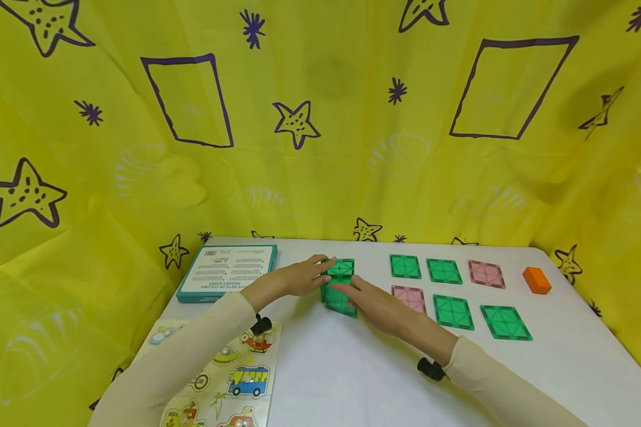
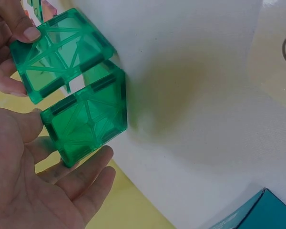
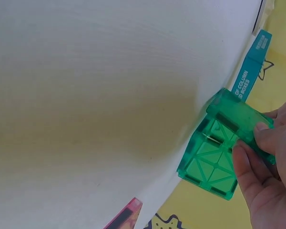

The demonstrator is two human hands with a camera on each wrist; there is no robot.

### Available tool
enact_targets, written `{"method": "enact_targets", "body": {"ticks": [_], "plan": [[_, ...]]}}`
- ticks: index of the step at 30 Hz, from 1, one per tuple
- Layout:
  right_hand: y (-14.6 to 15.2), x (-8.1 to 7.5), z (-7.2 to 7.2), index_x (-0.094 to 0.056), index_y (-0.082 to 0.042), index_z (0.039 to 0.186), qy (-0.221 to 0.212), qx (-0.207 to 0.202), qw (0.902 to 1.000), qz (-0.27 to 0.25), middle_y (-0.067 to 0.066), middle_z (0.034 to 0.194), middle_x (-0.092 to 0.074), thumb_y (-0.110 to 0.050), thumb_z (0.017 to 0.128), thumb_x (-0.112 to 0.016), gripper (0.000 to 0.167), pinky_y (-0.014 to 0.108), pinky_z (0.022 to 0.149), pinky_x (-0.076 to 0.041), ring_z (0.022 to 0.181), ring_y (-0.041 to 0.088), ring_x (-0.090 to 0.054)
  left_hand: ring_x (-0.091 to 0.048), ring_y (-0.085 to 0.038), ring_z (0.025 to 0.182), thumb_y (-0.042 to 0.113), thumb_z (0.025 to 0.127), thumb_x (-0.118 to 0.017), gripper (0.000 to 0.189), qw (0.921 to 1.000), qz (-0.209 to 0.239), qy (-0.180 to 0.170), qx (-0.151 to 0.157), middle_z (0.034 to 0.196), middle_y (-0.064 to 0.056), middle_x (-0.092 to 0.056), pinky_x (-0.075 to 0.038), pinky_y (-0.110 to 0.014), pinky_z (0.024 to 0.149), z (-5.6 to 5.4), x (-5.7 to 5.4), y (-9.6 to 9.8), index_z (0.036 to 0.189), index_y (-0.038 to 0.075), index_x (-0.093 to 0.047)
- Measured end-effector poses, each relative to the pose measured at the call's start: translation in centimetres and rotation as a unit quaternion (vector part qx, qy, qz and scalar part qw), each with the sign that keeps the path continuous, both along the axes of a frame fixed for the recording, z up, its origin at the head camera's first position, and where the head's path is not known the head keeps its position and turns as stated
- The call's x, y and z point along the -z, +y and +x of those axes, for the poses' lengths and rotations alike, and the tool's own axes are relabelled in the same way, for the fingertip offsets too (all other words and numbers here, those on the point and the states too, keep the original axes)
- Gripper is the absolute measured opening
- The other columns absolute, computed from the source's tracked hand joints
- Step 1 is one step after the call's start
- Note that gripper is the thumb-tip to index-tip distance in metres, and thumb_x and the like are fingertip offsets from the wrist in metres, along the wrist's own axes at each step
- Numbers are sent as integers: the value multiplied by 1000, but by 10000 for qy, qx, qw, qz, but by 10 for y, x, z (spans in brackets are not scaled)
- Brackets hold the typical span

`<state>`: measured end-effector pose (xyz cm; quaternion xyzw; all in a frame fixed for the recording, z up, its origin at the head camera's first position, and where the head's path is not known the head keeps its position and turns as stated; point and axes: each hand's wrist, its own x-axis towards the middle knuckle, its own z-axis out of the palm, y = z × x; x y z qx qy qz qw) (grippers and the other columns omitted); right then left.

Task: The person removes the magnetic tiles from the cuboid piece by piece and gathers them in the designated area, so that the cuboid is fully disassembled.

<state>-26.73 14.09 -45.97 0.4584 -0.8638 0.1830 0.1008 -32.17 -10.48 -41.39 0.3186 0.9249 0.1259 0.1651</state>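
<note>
In the middle of the table several green magnetic tiles (image 1: 340, 299) stand joined in a boxlike shape. A further green tile (image 2: 62, 52) is tilted over its upper side, with a gap showing in the left wrist view. My right hand (image 1: 381, 305) pinches this tilted tile, thumb on its face. My left hand (image 1: 299, 277) holds the standing tiles from the left, thumb at one edge of a green tile (image 2: 88, 119) and fingers behind it. In the right wrist view the right hand (image 3: 271, 176) partly covers the tiles.
Right of the hands lie flat green tiles (image 1: 453, 312) and pink tiles (image 1: 486, 274), with an orange block (image 1: 536, 280) beyond. A teal-edged box (image 1: 227, 273) lies at the back left. Nearer, a vehicle puzzle board (image 1: 269, 370) sits under the left arm. A yellow curtain (image 1: 331, 178) surrounds the table.
</note>
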Motion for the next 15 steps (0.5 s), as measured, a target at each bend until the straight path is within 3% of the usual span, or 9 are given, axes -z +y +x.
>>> {"method": "enact_targets", "body": {"ticks": [10,15], "plan": [[35,-5,13,-53,-10,152,-574,715,9956,-192,1,107,-53,-3,103,-67,51,20,70,-54,79,6,-55,-43,-39,151,33,116,-41,61,10000,64,-7,-32,172,-21,-22,-36,-52,124,0,3,0,170,10,-20],[63,-11,22,-50,-13,155,-1077,1305,9852,-263,0,110,-54,-6,106,-64,52,24,72,-51,84,8,-52,-41,-40,152,32,116,-41,61,10000,67,-29,-67,172,-21,-21,-35,-53,125,1,1,-1,170,11,-20]]}}
